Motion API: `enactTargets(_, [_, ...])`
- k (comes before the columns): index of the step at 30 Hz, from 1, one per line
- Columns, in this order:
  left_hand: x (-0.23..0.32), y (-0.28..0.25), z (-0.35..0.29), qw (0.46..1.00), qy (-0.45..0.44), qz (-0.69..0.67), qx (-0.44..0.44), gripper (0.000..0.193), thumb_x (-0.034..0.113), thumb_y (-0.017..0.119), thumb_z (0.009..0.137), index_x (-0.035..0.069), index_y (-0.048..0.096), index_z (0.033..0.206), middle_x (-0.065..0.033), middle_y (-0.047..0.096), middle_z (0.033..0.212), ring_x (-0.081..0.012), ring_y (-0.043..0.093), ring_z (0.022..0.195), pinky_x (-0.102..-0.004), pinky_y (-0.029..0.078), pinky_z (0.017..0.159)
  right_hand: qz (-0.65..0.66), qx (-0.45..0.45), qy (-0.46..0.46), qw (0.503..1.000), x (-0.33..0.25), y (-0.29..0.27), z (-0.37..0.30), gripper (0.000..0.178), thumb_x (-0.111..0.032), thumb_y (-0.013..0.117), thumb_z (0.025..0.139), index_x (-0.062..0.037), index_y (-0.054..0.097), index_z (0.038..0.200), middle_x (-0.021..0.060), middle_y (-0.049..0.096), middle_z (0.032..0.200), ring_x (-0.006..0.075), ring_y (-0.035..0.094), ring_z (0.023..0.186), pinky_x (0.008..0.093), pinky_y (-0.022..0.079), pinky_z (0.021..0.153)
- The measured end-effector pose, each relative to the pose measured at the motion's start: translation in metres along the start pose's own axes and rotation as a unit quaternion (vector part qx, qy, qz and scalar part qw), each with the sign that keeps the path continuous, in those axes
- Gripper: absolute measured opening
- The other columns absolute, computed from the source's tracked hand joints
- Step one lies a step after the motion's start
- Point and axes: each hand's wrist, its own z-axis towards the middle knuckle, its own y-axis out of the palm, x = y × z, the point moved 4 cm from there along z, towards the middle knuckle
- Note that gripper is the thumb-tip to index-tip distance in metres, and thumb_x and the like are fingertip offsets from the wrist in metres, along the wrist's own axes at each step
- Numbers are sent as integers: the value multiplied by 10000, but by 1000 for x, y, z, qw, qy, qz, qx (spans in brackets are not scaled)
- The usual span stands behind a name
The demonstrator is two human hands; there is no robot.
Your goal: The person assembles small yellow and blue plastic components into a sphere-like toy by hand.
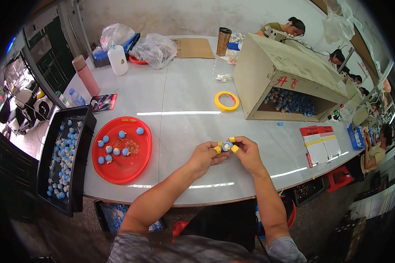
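Two red characters (283, 81) mark the beige box (292, 61); the red-topped sheet (321, 143) bears illegible print.

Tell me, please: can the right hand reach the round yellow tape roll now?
Probably yes: the tape roll lies just beyond the right hand, with nothing visible between them, though the hand's yellow-tipped fingers hold a small blue-and-white piece.

Scuffed pale wall (180, 19) behind grey table (193, 127)

The left hand (205, 156) and right hand (248, 155) pinch a small blue-and-white piece (226, 147); a red plate (136, 164) holds blue balls (140, 130).
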Motion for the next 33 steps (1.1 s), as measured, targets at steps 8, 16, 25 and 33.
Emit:
enactTargets(8, [0,-1,3,999,-10,-24,-22,296,6,507,940,-46,466,1229,-142,585,1159,-227,633,1034,-297,533,908,-115,-7,-67,991,-7,-3,-2,271,50,643,833,30,604,1100,91,657,1072,150,624,917,278,506,815])
enactTargets(16, [-7,-4,7,998,10,-16,-56,305,6,525,931,-53,473,1225,-125,560,1173,-204,604,1056,-313,519,959,-278,2,-156,948,-36,11,-9,322,73,643,734,-2,622,1046,104,640,999,216,626,865,299,509,753])
enactTargets(25, [-7,-2,6,999,13,-14,-34,290,-24,554,910,-50,501,1193,-124,571,1137,-200,617,1021,-294,535,933,-301,-22,-140,943,-40,12,-10,296,76,620,738,3,619,1025,103,626,1016,237,620,904,306,516,749])
enactTargets(33, [-5,2,3,998,50,21,-11,265,-22,586,895,-68,525,1150,-141,600,1085,-197,639,981,-281,538,913,-321,-25,-119,939,-46,14,-11,326,84,611,728,12,625,1046,113,616,1001,260,624,906,323,512,788])
